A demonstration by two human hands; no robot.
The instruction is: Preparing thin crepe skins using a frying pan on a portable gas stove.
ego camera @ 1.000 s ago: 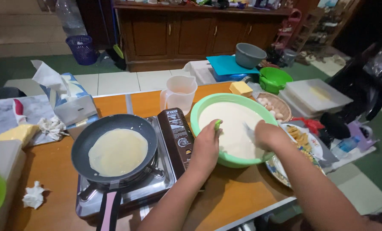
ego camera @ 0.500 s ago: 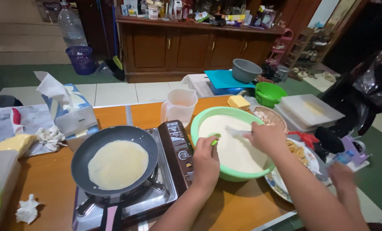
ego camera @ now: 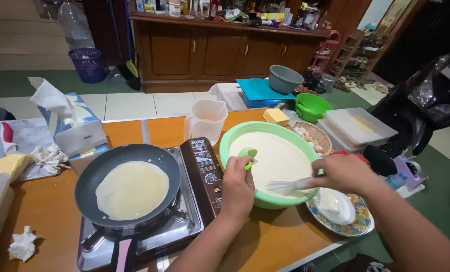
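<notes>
Where stove [ego camera: 195, 211] ends, bowl [ego camera: 235, 138].

One frying pan [ego camera: 129, 186], one crepe [ego camera: 132, 190], one batter bowl [ego camera: 271, 160], one jug [ego camera: 205, 119], one tissue box [ego camera: 76, 132], two hands [ego camera: 237, 189].

Two forearms are showing, both bare up to the frame edge; no sleeve is reaching into view. Left hand [ego camera: 237, 189]: no ring, watch or glove showing on it, and the wrist is showing no band. Right hand [ego camera: 343, 173]: likewise showing nothing worn, wrist and forearm uncovered. Fingernails are looking short and unpainted where they are visible. Upper arms and the rest of the body are lying outside the frame.
</notes>
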